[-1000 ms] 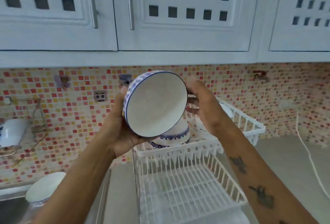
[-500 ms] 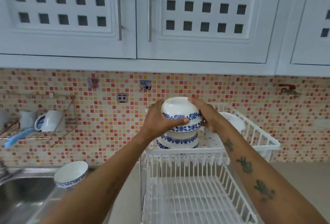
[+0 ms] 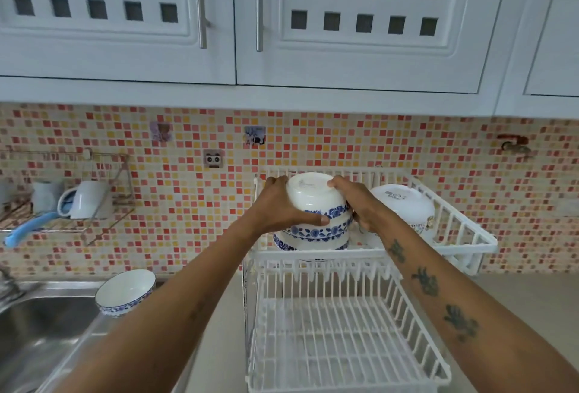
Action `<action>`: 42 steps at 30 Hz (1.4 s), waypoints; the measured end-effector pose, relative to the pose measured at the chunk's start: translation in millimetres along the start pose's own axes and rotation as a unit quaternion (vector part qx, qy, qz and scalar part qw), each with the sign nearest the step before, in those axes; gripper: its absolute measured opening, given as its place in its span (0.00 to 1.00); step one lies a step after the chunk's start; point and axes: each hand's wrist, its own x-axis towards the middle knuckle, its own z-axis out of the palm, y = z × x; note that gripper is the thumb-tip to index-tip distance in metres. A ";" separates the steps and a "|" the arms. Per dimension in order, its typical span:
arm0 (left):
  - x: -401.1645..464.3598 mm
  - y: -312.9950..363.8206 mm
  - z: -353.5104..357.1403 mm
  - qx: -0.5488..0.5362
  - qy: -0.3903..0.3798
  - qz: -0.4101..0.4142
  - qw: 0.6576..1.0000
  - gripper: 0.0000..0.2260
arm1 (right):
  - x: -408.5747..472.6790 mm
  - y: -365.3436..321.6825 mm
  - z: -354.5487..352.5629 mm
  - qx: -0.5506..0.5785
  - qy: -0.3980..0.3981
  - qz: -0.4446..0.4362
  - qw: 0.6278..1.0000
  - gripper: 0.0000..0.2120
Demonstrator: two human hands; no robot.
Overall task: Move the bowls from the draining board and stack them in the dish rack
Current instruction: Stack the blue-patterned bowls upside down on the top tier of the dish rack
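Note:
A white bowl with a blue flower band (image 3: 313, 198) is turned upside down on top of a stack of matching bowls (image 3: 310, 240) in the upper tier of the white dish rack (image 3: 463, 236). My left hand (image 3: 277, 204) grips its left side and my right hand (image 3: 360, 204) its right side. One more blue-and-white bowl (image 3: 125, 292) stands upright on the steel draining board (image 3: 78, 339) at the lower left, beside the sink.
A white plate (image 3: 404, 208) leans in the upper tier right of the stack. The rack's lower tier (image 3: 338, 345) holds nothing visible. A wall shelf (image 3: 62, 220) with mugs hangs at the left. White cupboards (image 3: 282, 32) hang overhead.
The bowl, held open side toward me a second ago, has been flipped over and lowered onto the stack. The view has tilted down and shifted left, showing the sink.

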 end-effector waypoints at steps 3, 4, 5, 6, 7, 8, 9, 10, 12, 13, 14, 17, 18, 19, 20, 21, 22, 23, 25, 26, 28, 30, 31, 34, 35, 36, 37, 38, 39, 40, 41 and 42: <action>0.9 -1.6 1.3 0.007 -0.017 -0.012 1.000 0.46 | 1.1 2.9 -0.9 -0.018 -0.009 0.017 1.000 0.14; 0.4 -0.7 0.7 0.006 -0.020 -0.016 1.000 0.46 | 1.4 3.6 -1.0 -0.019 -0.009 0.022 1.000 0.16; 0.0 -0.1 0.6 0.004 -0.021 -0.017 1.000 0.46 | 1.8 4.3 -0.9 -0.021 -0.011 0.025 0.999 0.16; -0.8 0.9 0.3 0.003 -0.025 -0.019 1.000 0.45 | 1.5 4.5 -0.6 -0.024 -0.014 0.027 0.999 0.17; -1.1 1.1 0.4 0.003 -0.028 -0.018 0.999 0.45 | 2.0 5.4 -0.2 -0.025 -0.016 0.029 0.999 0.17; -1.7 1.3 0.0 0.004 -0.034 -0.019 0.999 0.44 | 1.7 5.9 0.5 -0.025 -0.019 0.032 0.999 0.18; -1.6 0.9 0.0 0.006 -0.039 -0.019 0.999 0.44 | 2.0 6.6 1.1 -0.026 -0.021 0.034 0.999 0.19; -2.1 1.3 -0.3 0.009 -0.043 -0.019 0.999 0.43 | 2.1 7.5 1.6 -0.028 -0.022 0.036 0.999 0.19; -2.7 2.9 -0.7 0.016 -0.052 -0.019 0.998 0.42 | 2.3 8.9 2.5 -0.029 -0.020 0.042 0.999 0.17; -2.8 3.4 -0.5 0.020 -0.059 -0.018 0.998 0.42 | 2.3 9.2 2.9 -0.031 -0.019 0.046 0.998 0.17; -3.3 3.8 -0.4 0.024 -0.064 -0.016 0.998 0.42 | 2.4 9.8 3.3 -0.033 -0.017 0.051 0.998 0.16; -3.3 3.4 0.0 0.030 -0.075 -0.019 0.997 0.42 | 2.6 13.0 4.2 -0.043 -0.015 0.059 0.997 0.17; -3.0 2.7 0.3 0.031 -0.076 -0.020 0.996 0.43 | 2.5 13.7 4.6 -0.044 -0.014 0.061 0.997 0.18; -2.7 2.2 0.5 0.032 -0.079 -0.023 0.996 0.44 | 2.4 14.1 4.5 -0.044 -0.013 0.063 0.997 0.18; -2.9 2.4 0.4 0.033 -0.080 -0.024 0.996 0.44 | 2.6 14.6 4.5 -0.044 -0.013 0.064 0.997 0.18; -2.9 2.3 0.4 0.032 -0.083 -0.027 0.996 0.45 | 1.7 14.2 4.8 -0.043 -0.012 0.065 0.997 0.17; -2.8 1.9 0.6 0.028 -0.083 -0.028 0.996 0.45 | 0.3 13.7 5.2 -0.041 -0.012 0.066 0.997 0.17; -2.5 1.4 1.1 0.027 -0.089 -0.034 0.995 0.46 | -0.5 13.5 5.6 -0.038 -0.012 0.067 0.997 0.16; -1.8 1.4 2.4 0.025 -0.109 -0.040 0.993 0.45 | -2.8 13.2 6.6 -0.038 -0.009 0.067 0.997 0.15; -0.8 2.0 2.4 0.017 -0.125 -0.048 0.991 0.44 | -4.0 12.9 6.9 -0.040 -0.010 0.068 0.997 0.15; 2.1 4.9 -1.6 -0.037 -0.151 -0.087 0.984 0.43 | -6.0 12.8 7.4 -0.042 -0.016 0.069 0.997 0.18; 4.5 9.0 -6.5 -0.120 -0.166 -0.136 0.969 0.41 | -8.4 12.3 8.1 -0.041 -0.027 0.069 0.996 0.19; 5.6 10.2 -7.9 -0.148 -0.170 -0.161 0.961 0.40 | -9.5 11.9 8.7 -0.039 -0.029 0.070 0.996 0.18; 9.4 8.4 -6.1 -0.164 -0.156 -0.213 0.950 0.35 | -11.5 10.7 10.2 -0.044 -0.030 0.066 0.996 0.14; 9.8 8.3 -4.7 -0.158 -0.148 -0.218 0.952 0.33 | -13.1 9.8 10.7 -0.051 -0.034 0.059 0.996 0.12; 10.2 8.2 -3.1 -0.154 -0.144 -0.219 0.953 0.31 | -14.1 9.1 10.7 -0.059 -0.037 0.050 0.996 0.11; 10.2 8.5 -1.9 -0.150 -0.143 -0.218 0.954 0.30 | -16.7 7.8 10.8 -0.068 -0.038 0.042 0.996 0.10; 10.7 8.3 -1.1 -0.148 -0.145 -0.217 0.954 0.29 | -19.1 6.5 10.9 -0.078 -0.038 0.036 0.996 0.10; 10.9 8.4 -0.7 -0.145 -0.145 -0.215 0.955 0.29 | -20.5 5.8 11.3 -0.085 -0.037 0.029 0.995 0.10; 11.6 7.8 0.1 -0.144 -0.145 -0.213 0.955 0.29 | -20.9 5.6 11.2 -0.089 -0.033 0.025 0.995 0.10; 11.3 7.9 0.3 -0.143 -0.146 -0.210 0.956 0.29 | -22.1 4.9 11.7 -0.092 -0.030 0.024 0.995 0.10; 12.1 7.5 1.5 -0.143 -0.144 -0.209 0.957 0.29 | -22.8 4.6 12.2 -0.091 -0.029 0.026 0.995 0.09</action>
